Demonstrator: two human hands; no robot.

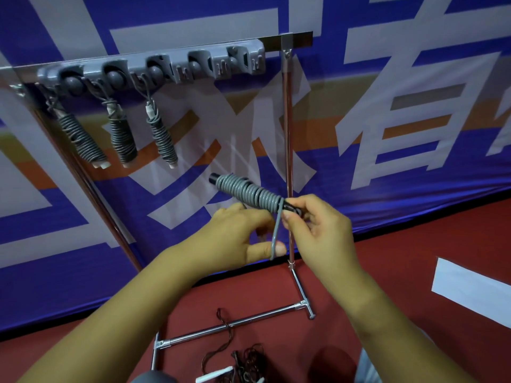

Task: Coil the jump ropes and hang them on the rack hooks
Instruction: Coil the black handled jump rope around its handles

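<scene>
A grey jump rope [249,193] is wound in tight coils around its black handles and held slanted in mid-air below the rack. My right hand [318,225] pinches the black handle end at the coil's lower right. My left hand [240,233] holds the loose grey rope tail, which loops down over its thumb. The grey hook rack [154,70] is mounted on a chrome bar at upper left. Three coiled ropes [121,134] hang from its left hooks; the right hooks are bare.
The chrome stand's upright [289,161] passes just behind my hands, and its base bars [237,323] lie on the red floor. A dark tangled rope with white handles [235,363] lies on the floor below. A blue banner covers the wall behind.
</scene>
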